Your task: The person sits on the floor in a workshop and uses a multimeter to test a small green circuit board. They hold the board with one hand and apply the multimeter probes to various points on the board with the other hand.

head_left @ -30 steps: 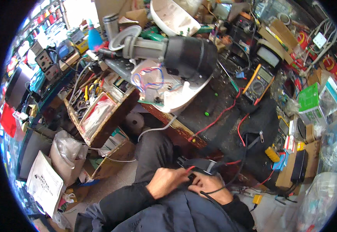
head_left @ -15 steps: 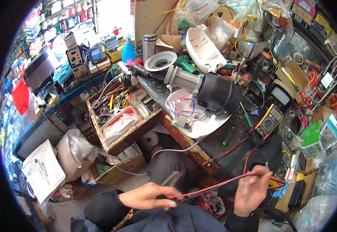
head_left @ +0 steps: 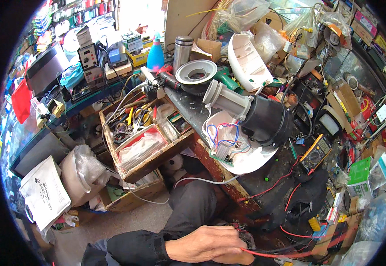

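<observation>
My left hand (head_left: 206,244) is low in the middle of the view, its fingers closed round a red wire (head_left: 281,256). From the fingertips the wire runs off to the right, smeared by motion, with a dark strand beside it. Whether anything else is in this hand is hidden. My right hand is not in view. On the bench lies a yellow and black multimeter (head_left: 315,153), with red leads (head_left: 276,191) trailing toward the front. A black and grey motor housing (head_left: 263,119) rests by an opened white casing (head_left: 246,162) holding a circuit board and blue and red wires.
An open wooden drawer (head_left: 157,163) with pliers and scissors juts out at the left of the bench. A white bag (head_left: 46,190) stands lower left. A grey cable (head_left: 206,179) hangs between drawer and bench. Packages and a green box (head_left: 359,177) crowd the right side.
My left hand has moved right and down, keeping the red wire. My right hand has left the view. A blurred thin metal tool by my left hand no longer shows. The view has shifted slightly.
</observation>
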